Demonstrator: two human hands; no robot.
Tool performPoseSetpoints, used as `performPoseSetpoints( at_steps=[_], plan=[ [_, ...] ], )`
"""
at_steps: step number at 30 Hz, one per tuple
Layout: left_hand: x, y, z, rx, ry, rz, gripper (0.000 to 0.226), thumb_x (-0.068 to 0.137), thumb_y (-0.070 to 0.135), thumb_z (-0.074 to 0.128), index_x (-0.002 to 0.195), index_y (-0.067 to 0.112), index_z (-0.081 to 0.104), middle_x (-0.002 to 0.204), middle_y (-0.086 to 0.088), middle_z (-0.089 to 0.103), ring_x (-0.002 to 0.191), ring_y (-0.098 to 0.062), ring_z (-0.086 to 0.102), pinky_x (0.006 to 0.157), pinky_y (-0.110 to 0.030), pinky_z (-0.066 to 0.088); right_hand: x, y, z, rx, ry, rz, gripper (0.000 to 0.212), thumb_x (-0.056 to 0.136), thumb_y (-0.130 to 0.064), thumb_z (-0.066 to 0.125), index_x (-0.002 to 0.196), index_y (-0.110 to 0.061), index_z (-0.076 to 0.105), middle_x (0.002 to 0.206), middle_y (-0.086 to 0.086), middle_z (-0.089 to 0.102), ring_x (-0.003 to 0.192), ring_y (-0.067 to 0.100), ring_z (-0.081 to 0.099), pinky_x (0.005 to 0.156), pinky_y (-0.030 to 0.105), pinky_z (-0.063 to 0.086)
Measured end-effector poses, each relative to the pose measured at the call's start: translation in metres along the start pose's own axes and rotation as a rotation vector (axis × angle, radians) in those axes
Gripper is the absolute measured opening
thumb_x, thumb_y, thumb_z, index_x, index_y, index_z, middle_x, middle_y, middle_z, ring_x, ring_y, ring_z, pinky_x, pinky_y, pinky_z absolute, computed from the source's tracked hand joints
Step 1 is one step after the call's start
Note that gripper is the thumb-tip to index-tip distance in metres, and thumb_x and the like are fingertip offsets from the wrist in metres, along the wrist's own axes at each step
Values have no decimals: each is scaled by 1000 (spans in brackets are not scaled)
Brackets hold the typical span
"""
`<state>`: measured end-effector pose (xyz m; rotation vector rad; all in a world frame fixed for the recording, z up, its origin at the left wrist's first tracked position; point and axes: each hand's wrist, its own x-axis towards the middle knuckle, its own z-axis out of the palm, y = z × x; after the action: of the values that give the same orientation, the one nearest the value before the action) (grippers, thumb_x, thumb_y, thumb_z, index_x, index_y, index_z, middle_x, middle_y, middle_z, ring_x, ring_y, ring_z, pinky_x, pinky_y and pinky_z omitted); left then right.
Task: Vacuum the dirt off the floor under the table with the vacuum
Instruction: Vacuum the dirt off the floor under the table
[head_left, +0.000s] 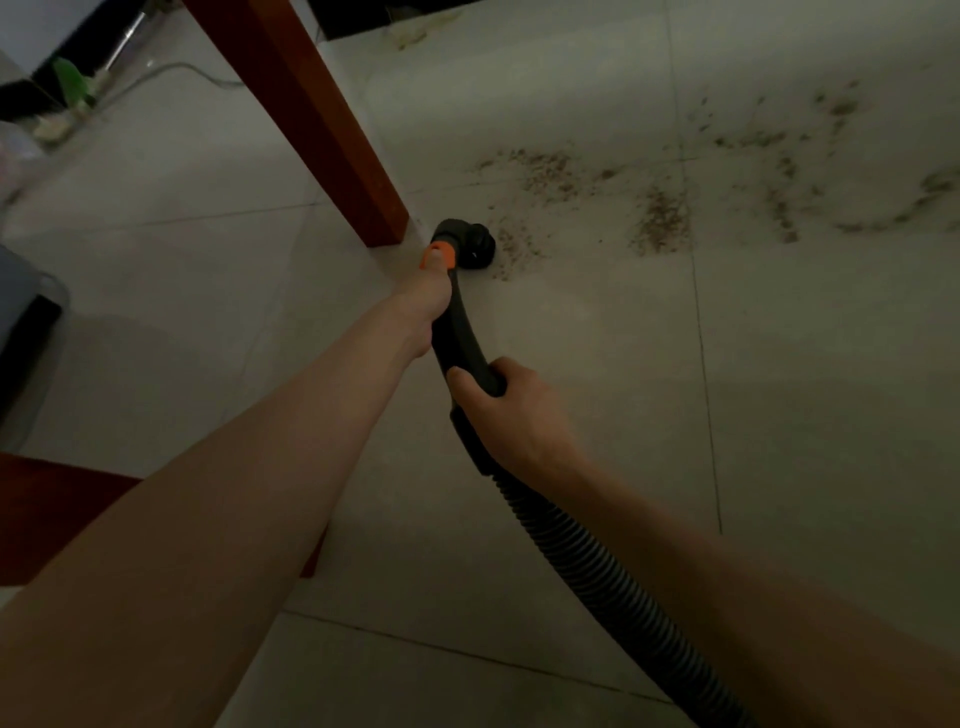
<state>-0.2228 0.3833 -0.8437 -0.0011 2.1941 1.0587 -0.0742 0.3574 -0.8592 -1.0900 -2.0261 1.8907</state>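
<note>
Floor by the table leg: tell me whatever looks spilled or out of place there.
Brown, crumbly dirt is scattered over the pale floor tiles, in patches running from the vacuum nozzle beside the wooden table leg toward the right edge. Left hand and right hand both grip the vacuum handle.

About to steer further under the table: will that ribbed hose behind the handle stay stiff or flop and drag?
The ribbed hose already curves loosely away from the right hand, so it probably flexes and trails rather than pushes. Its ridges may catch slightly on the tiled floor. The curved handle looks rigid.
</note>
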Motion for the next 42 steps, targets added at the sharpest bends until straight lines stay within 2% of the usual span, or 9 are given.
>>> performPoseSetpoints(
  at_steps=[4,8,12,15,18,23,27,31,42],
  plan=[
    [0,-3,1,-4,9,4,53,100,46,28,124,3,47,80,-8,47,74,-22,49,78,-33,44,-2,1,-1,-24,11,-5,25,88,-43,54,81,-19,54,68,-2,59,54,12,56,49,22,44],
    [-1,-12,-5,-6,50,-10,55,100,45,26,131,3,44,109,-15,56,100,-27,56,92,-35,47,-5,-1,-9,-52,-85,-3,23,89,-41,54,81,-19,55,66,-4,59,53,9,56,47,19,44],
    [-12,-16,-8,-56,79,-70,55,99,46,32,132,5,45,111,-14,56,92,-24,54,81,-32,47,-10,-4,-19,-91,-164,15,23,90,-41,54,78,-22,54,68,-2,60,57,12,59,56,24,51],
    [-25,-18,-3,-70,89,-75,54,99,45,32,134,5,44,127,-14,54,103,-27,57,77,-32,46,-16,-5,-29,-148,-172,6,25,91,-42,53,75,-22,52,64,-4,56,52,7,54,44,16,42],
    [-39,-19,10,-104,73,-73,54,99,46,32,131,5,45,121,-14,56,98,-26,56,81,-33,47,-24,0,-43,-180,-162,6,27,92,-41,53,72,-23,49,62,-5,53,48,5,50,33,9,34],
    [-54,-17,34,-115,35,-40,55,98,45,34,133,4,45,128,-14,54,114,-29,55,91,-35,47,-36,11,-62,-100,-120,23,26,92,-40,53,73,-23,51,62,-5,56,48,6,53,36,9,39],
    [-61,-11,47,-103,13,-9,57,96,48,36,132,5,48,129,-13,55,115,-28,56,88,-33,48,-41,14,-66,37,-92,67,26,91,-40,55,77,-19,55,68,2,62,56,18,62,60,29,58],
    [-61,-4,59,-73,-13,15,59,95,52,35,130,6,50,128,-13,56,110,-27,57,88,-33,48,-41,17,-72,116,-69,103,26,90,-40,56,80,-16,58,74,8,65,63,27,65,70,48,59],
    [-63,-6,71,-67,-29,61,57,97,49,34,128,3,48,121,-15,56,106,-29,56,92,-36,48,-42,25,-73,-87,88,29,29,92,-48,50,80,-22,51,62,-5,59,46,8,57,39,17,44]
  ],
)
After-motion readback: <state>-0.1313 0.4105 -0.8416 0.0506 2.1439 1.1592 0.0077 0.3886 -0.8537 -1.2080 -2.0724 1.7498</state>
